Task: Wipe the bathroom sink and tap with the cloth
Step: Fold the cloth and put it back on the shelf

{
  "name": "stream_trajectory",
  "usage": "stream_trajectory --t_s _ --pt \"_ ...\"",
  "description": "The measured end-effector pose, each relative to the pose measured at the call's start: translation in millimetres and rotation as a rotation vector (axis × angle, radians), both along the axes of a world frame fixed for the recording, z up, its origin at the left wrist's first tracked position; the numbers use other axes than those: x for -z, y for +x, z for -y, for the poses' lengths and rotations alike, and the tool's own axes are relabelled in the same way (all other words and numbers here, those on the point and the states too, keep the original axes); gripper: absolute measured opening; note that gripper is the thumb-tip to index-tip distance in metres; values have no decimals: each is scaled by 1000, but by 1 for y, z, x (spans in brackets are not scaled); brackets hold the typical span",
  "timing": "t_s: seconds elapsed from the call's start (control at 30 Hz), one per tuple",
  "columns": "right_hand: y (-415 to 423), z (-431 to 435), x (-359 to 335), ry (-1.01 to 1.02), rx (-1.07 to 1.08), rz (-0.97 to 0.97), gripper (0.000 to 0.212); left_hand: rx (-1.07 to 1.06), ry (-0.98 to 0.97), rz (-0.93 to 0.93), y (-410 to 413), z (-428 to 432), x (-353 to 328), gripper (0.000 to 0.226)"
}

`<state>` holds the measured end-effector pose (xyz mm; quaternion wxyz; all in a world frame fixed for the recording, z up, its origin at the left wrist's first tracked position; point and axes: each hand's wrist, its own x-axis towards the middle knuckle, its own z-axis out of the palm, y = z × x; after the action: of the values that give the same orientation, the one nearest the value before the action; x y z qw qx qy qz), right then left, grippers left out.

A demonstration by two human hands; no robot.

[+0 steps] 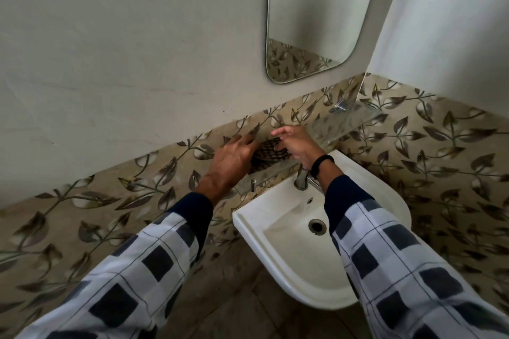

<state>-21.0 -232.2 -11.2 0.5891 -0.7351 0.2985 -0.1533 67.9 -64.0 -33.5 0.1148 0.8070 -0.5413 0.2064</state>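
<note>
1. Cloth [271, 153]: dark, patterned and bunched up. It sits between both hands at the glass shelf [347, 121], at 12 o'clock from the sink [248, 219]. It is up off the basin, close to the leaf-pattern tile wall [440, 146].
2. Left hand [234, 158]: at 9 o'clock of the cloth, back of the hand facing up. Its fingers [246, 140] are close together and lie over the cloth's left end, which comes out from under them, so it reads as a grip. The thumb is hidden.
3. Right hand [298, 146]: at 3 o'clock of the cloth, with a black wristband [321, 164] on the wrist. Its fingers [278, 132] are apart and bent, raised over the cloth's right end. The lower hand is against the cloth, but I cannot tell if it pinches it.
4. Tap [301, 177]: chrome, on the sink's back ledge, below the right wrist at 5 o'clock from the cloth. Neither the cloth nor a hand touches it.
5. Sink: white and wall-mounted. The drain [317, 226] is in the bowl, at 6 o'clock from the tap, and the right forearm crosses the sink's right side.
6. Mirror [311, 16]: on the wall at 12 o'clock from the shelf.
7. Both sleeves [132, 270] are checked white and dark, with navy cuffs.
</note>
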Motion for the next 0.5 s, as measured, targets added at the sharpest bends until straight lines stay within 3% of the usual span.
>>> stream_trajectory --t_s 0.17,0.33,0.5 --pt "-2 4 14 -404 -34 -75 26 127 5 -157 -3 -13 3 38" --pt "-2 9 30 -739 -82 -32 28 56 -51 -189 -1 -21 10 35" --pt "-5 14 47 -841 -182 -61 32 53 -69 -215 0 -25 12 29"
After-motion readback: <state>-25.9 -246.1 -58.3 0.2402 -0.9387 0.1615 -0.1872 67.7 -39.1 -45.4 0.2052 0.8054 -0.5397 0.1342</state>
